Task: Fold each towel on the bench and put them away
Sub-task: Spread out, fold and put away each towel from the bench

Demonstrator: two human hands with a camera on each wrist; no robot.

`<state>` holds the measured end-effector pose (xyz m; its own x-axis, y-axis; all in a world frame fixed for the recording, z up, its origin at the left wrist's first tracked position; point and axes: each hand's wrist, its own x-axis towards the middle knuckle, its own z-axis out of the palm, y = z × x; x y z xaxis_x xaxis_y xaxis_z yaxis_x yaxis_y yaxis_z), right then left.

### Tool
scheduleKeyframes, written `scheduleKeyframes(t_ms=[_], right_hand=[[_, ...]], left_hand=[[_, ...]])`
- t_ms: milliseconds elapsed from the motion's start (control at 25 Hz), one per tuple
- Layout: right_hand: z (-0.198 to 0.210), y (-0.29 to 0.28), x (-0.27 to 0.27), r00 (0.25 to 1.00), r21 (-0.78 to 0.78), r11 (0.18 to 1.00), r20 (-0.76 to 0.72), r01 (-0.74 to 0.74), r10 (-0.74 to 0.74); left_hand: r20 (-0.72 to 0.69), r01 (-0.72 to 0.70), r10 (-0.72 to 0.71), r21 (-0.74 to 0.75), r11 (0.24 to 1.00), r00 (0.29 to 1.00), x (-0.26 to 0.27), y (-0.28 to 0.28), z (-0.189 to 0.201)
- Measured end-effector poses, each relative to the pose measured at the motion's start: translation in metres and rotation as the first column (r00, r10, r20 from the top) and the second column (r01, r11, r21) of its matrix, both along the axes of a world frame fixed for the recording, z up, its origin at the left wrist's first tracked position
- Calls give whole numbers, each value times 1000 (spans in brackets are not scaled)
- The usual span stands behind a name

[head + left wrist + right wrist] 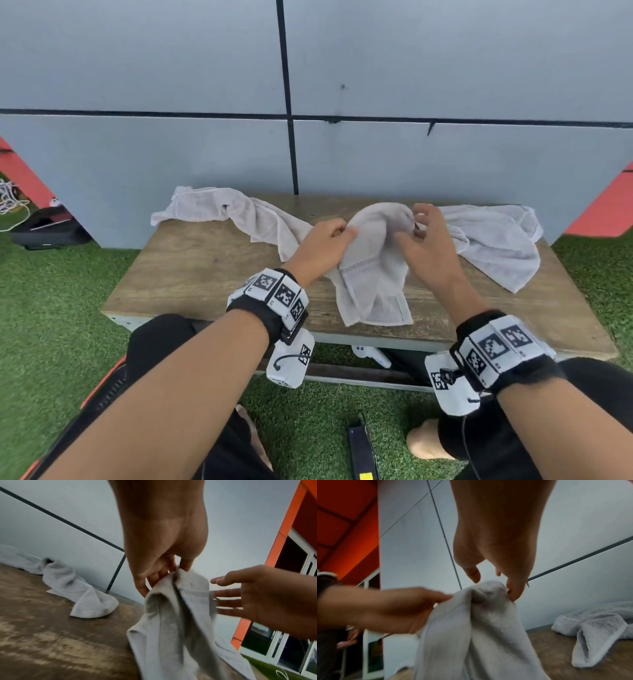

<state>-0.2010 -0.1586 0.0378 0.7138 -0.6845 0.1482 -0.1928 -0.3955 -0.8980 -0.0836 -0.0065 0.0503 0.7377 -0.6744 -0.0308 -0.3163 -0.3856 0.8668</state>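
Note:
Three pale grey towels are on the wooden bench [191, 270]. My left hand [344, 231] pinches the top of the middle towel [373, 270] and lifts it, so its lower end hangs onto the bench near the front edge. My right hand [411, 226] is at the raised fold with fingers spread and gripping nothing; in the left wrist view the right hand [240, 595] shows straight fingers beside the towel [171, 628]. A crumpled towel [233, 216] lies at the back left. Another towel [496, 240] lies at the back right.
A grey panelled wall [445, 68] rises right behind the bench. Green turf surrounds it. A black box [48, 228] and a white cord [10, 200] lie at the left, a black device with a yellow label [363, 455] sits between my legs, and a white controller [371, 354] lies under the bench.

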Motion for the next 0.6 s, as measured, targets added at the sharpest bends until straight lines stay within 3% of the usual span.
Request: scheduleKeyframes(t_ms=[120,240,440,600], right_hand=[[-12,20,-15,991,-133,982,-42,-134,130],[-13,38,-21,974,-66,972,-22,-225,224],[-3,37,-24,989,109,986,88,-128,118],[9,42,-26,979,297,947,193,-125,68]], left_hand=[[46,-72,74,-55,996,996,-5,-15,9],[26,-103,106,-94,990,994,-17,-21,16],[-124,-15,-4,-157,987,992,-35,-4,21],[-73,30,-38,-105,994,997,-39,12,14]])
